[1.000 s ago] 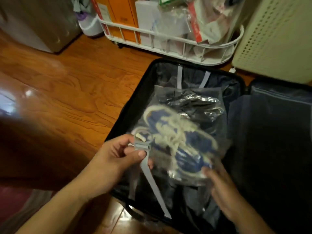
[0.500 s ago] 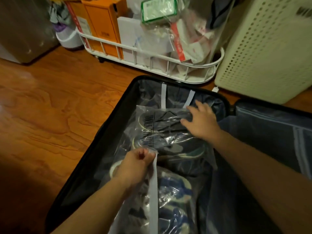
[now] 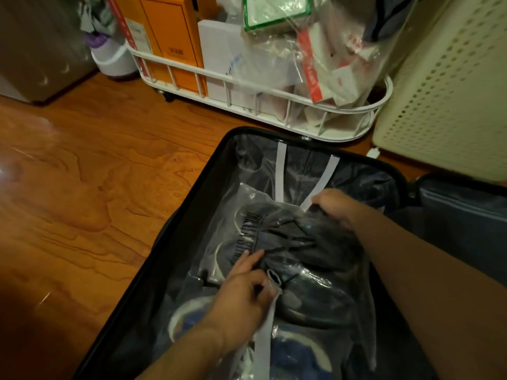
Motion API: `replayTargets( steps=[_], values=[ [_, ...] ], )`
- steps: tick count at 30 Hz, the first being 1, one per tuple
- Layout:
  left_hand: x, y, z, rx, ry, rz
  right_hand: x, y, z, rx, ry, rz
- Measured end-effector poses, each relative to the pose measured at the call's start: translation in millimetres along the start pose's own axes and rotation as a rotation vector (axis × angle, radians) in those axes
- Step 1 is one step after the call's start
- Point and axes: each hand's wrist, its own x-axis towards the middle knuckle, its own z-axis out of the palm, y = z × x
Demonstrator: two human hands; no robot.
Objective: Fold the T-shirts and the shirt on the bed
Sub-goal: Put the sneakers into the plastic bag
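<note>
In the head view, a grey strap (image 3: 264,333) is pinched by the curled fingers of the left hand (image 3: 242,297), the forefinger laid on a clear bag of dark shoes (image 3: 296,250) inside the open suitcase (image 3: 192,204). The bag's far end is gripped by the curled right hand (image 3: 336,207). No T-shirts or shirt can be seen.

Glossy wood floor (image 3: 82,187), crinkly clear plastic bag (image 3: 315,283), white metal cart (image 3: 247,86), dark cloth suitcase lining (image 3: 370,182)
</note>
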Motion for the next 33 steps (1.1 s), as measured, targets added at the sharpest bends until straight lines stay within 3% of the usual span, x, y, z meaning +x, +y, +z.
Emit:
replayTargets(
  steps=[2, 6, 8, 12, 15, 17, 19, 21, 23, 24, 26, 29, 31, 33],
  values=[
    [9.8, -1.1, -0.6, -0.103, -0.043, -0.063, 8.1, -1.5, 7.2, 0.265, -0.009, 0.066],
    [10.5, 0.0, -8.2, -0.351, -0.026, -0.158, 11.1, -7.6, 22.8, 0.255, -0.103, 0.033],
    [2.9, 5.7, -9.0, -0.437, -0.029, -0.221, 19.4, -1.5, 23.7, 0.38, -0.051, 0.061],
    [-9.1, 17.6, -9.2, -0.777, 0.046, -0.364, 16.5, -4.3, 22.2, 0.974, 0.053, -0.014],
    [-12.5, 26.6, -10.6, -0.905, 0.088, -0.4, -0.3, -10.6, 17.1, 1.506, -0.153, -0.012],
    [-18.3, 33.2, -11.9, -0.932, 0.084, -0.403, -27.4, -21.9, 9.3, 1.422, -0.316, -0.03],
    [-25.2, 40.4, -14.0, -0.954, 0.097, -0.412, -59.7, -37.9, -1.4, 1.068, -0.383, -0.224],
    [-32.1, 48.4, -16.7, -0.973, 0.129, -0.411, -91.3, -56.2, -14.2, 0.923, -0.275, -0.475],
    [-39.5, 55.9, -19.9, -0.971, 0.172, -0.411, -116.7, -62.5, -19.5, 1.06, -0.161, -0.555],
    [-42.8, 60.1, -20.4, -0.965, 0.192, -0.417, -124.4, -59.9, -19.2, 1.21, -0.113, -0.503],
    [-48.8, 69.3, -20.2, -0.937, 0.232, -0.439, -118.9, -40.2, -11.3, 1.511, 0.004, -0.193],
    [-54.2, 80.6, -18.5, -0.908, 0.26, -0.478, -106.3, -9.5, 8.0, 1.598, 0.146, 0.225],
    [-55.8, 85.9, -19.3, -0.858, 0.236, -0.511, -107.8, -0.7, 17.2, 1.453, 0.086, 0.249],
    [-57.8, 87.8, -20.5, -0.815, 0.202, -0.531, -117.5, 0.7, 25.0, 1.34, -0.079, 0.144]
  ],
)
